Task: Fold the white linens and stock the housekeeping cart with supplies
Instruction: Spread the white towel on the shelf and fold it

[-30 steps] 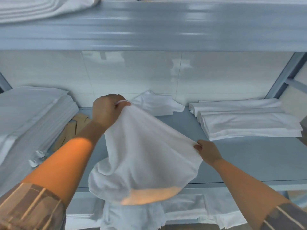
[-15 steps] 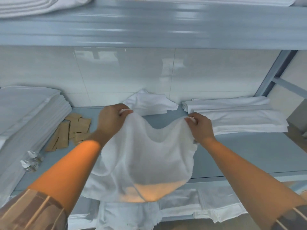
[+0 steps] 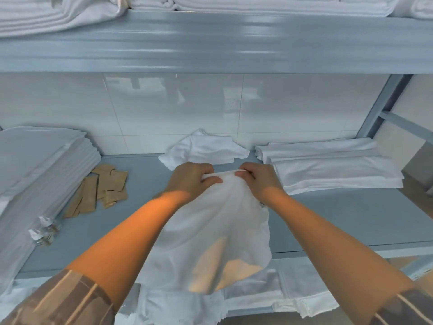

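Note:
A white linen cloth point(image 3: 210, 233) hangs in front of me over the grey shelf point(image 3: 339, 221). My left hand point(image 3: 191, 180) grips its top edge on the left. Close beside it, my right hand point(image 3: 259, 181) pinches the same edge. The two hands nearly touch, and the cloth droops doubled below them past the shelf's front edge.
A crumpled white cloth point(image 3: 203, 150) lies at the back wall. Folded white linens point(image 3: 328, 165) are stacked at the right, a tall white stack point(image 3: 35, 174) at the left. Brown paper packets point(image 3: 100, 186) and small clear bottles point(image 3: 43, 233) lie near the left stack. More linens sit on the shelf above point(image 3: 210, 3) and below point(image 3: 293, 294).
My right hand has swung up and leftward with its corner of the cloth until it meets my left hand. The cloth, spread wide before, now hangs doubled.

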`<action>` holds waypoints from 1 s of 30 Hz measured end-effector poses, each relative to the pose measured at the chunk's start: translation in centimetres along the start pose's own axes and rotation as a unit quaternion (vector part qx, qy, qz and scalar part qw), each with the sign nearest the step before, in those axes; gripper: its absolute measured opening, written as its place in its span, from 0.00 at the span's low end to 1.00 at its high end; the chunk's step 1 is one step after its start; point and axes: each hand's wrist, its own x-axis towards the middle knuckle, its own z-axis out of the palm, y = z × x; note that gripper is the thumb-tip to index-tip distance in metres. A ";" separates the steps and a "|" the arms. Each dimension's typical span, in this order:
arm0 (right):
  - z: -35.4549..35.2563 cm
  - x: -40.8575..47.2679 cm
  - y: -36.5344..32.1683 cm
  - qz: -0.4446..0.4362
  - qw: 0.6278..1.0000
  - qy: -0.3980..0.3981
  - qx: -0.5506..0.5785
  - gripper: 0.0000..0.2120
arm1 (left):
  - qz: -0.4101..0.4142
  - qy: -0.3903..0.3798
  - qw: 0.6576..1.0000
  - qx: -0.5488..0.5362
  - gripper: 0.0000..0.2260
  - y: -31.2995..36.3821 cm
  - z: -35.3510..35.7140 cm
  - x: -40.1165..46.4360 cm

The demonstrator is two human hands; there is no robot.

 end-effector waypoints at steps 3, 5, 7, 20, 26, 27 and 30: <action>-1.7 0.2 1.6 0.015 0.999 0.032 -0.037 0.08 | -0.018 0.011 1.000 0.012 0.14 -1.1 -0.1 -0.2; -2.8 0.5 2.9 0.015 0.994 0.053 -0.094 0.09 | -0.018 0.013 1.000 0.015 0.16 -1.7 -0.2 -0.3; -3.8 0.8 4.4 0.025 0.988 0.086 -0.129 0.10 | -0.026 0.012 0.999 0.031 0.14 -2.6 -0.3 -0.4; -1.1 0.9 1.8 0.007 0.995 -0.074 0.062 0.35 | 0.027 0.005 0.999 -0.020 0.05 1.3 1.2 1.7; 0.9 1.4 0.7 -0.005 0.975 -0.182 0.131 0.19 | 0.024 0.019 0.998 -0.060 0.05 2.5 1.7 2.6; 1.1 1.4 0.4 -0.013 0.972 -0.181 0.149 0.15 | 0.024 0.016 0.997 -0.067 0.05 2.5 1.6 2.6; 1.6 1.5 -0.3 -0.032 0.960 -0.194 0.202 0.04 | 0.021 0.014 0.996 -0.081 0.05 2.1 1.4 2.5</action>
